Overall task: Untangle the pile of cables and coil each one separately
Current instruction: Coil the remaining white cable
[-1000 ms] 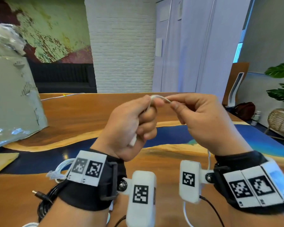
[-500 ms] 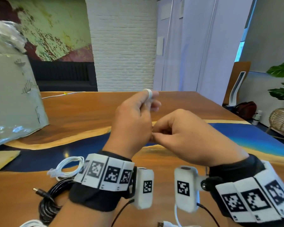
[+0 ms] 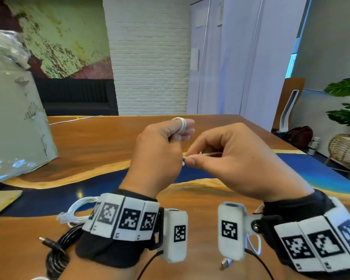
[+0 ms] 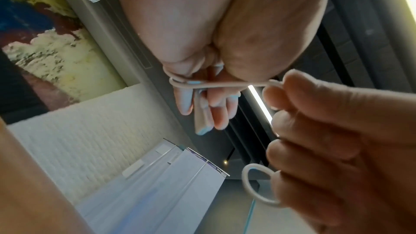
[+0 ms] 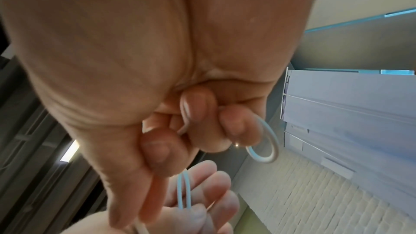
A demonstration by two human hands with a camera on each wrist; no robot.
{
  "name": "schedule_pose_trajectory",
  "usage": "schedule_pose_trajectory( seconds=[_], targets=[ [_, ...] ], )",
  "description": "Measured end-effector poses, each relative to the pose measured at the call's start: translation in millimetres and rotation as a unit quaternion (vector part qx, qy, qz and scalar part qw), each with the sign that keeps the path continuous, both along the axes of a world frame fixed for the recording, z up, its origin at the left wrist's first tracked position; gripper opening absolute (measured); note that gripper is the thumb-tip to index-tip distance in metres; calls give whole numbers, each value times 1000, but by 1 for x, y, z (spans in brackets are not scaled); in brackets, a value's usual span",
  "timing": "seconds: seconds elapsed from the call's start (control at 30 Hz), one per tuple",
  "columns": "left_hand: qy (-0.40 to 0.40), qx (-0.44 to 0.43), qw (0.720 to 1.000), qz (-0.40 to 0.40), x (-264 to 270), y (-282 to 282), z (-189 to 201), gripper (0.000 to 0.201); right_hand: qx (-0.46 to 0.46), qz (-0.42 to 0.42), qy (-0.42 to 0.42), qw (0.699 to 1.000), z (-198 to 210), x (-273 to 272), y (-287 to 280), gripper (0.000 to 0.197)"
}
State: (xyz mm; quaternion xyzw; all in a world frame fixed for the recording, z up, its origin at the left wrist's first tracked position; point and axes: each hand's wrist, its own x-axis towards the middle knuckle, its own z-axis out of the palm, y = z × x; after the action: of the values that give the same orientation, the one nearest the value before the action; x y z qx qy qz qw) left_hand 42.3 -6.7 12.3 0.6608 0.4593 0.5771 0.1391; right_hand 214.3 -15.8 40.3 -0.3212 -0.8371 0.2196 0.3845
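Both hands are raised above the wooden table (image 3: 113, 138), close together. The left hand (image 3: 158, 150) holds a thin white cable (image 3: 179, 123) wound in loops over its extended fingers, with the thumb curled against them; in the left wrist view the strands cross the fingers (image 4: 216, 108) and one loop stands free beside the other hand. The right hand (image 3: 236, 160) pinches a short stretch of the same cable between thumb and forefinger, just beside the left hand's knuckles; the right wrist view shows its fingers curled tight with a loop protruding. On the table below the left wrist lie a bundled white cable with a clear plug (image 3: 75, 211) and, touching it, a coiled black cable with a barrel plug (image 3: 57, 253). A USB plug (image 3: 226, 262) hangs beneath the right wrist.
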Motion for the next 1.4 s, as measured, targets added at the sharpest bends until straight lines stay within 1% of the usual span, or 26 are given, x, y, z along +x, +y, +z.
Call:
schedule_pose_trajectory(
  seconds=[0.1,0.17,0.23,0.33,0.43,0.47,0.53,0.6,0.67,0.73,0.77,0.8,0.83,0.9,0.97,1.0,1.03,1.07,1.1,1.13,1.17,1.2,1.23,1.27,1.33,1.4],
  targets=[
    [-11,-69,991,-116,1,-9,9,49,11,-6,27,1000,1,4,4,10],
    [-90,-128,970,-185,3,-13,12,47,18,-20,70,997,1,11,9,10],
    [-153,-188,946,-214,3,-15,13,44,25,-34,100,994,0,15,12,13],
    [-137,-244,928,-247,4,-17,13,40,24,-28,92,995,-3,13,12,17],
    [-148,-269,911,-276,0,-16,10,45,35,-29,117,992,-9,11,19,26],
    [-158,-265,908,-284,-1,-16,10,46,38,-31,129,990,-10,10,23,25],
    [-203,-250,894,-311,-1,-17,12,42,31,-26,143,989,-13,10,28,19],
    [-273,-239,871,-331,0,-17,16,37,9,-22,152,988,-15,10,31,21],
    [-357,-227,837,-347,4,-19,21,35,-7,-42,122,992,-18,10,34,23],
    [-447,-205,795,-356,6,-17,25,34,-23,-73,37,996,-24,9,37,24],
    [-483,-188,780,-351,5,-16,26,32,-34,-85,-6,996,-26,8,38,24],
    [-510,-165,773,-339,4,-15,27,30,-43,-91,-40,994,-27,6,37,24],
    [-528,-138,775,-320,3,-14,28,27,-48,-91,-64,993,-27,3,36,24],
    [-539,-77,792,-277,2,-12,28,26,-42,-71,-102,991,-26,-6,29,24],
    [-507,-38,829,-234,5,-8,24,29,-29,-39,-139,989,-25,-16,21,23],
    [-469,-27,858,-206,7,-7,21,30,-20,-27,-155,987,-25,-19,18,24],
    [-410,-15,896,-168,8,-4,18,31,-12,-25,-164,986,-23,-21,15,24],
    [-326,1,938,-113,7,-2,14,30,-5,-29,-161,987,-21,-20,14,24],
    [-224,16,973,-55,6,0,10,30,3,-38,-147,988,-18,-18,13,22],
    [-120,22,992,-19,5,1,7,29,9,-48,-128,991,-15,-14,12,19],
    [-30,18,999,-12,5,1,4,29,12,-56,-106,993,-11,-9,11,17],
    [38,2,999,-26,6,1,2,30,14,-59,-84,995,-8,-3,10,16],
    [79,-21,996,-47,8,0,1,33,9,-57,-64,996,-6,2,9,16],
    [93,-51,992,-67,9,-2,1,36,-2,-45,-45,998,-4,6,9,16],
    [71,-118,985,-108,10,-5,3,43,-23,-18,-6,1000,-3,10,9,11],
    [50,-167,976,-131,10,-7,4,51,-9,-22,11,1000,-3,11,10,14]
  ],
)
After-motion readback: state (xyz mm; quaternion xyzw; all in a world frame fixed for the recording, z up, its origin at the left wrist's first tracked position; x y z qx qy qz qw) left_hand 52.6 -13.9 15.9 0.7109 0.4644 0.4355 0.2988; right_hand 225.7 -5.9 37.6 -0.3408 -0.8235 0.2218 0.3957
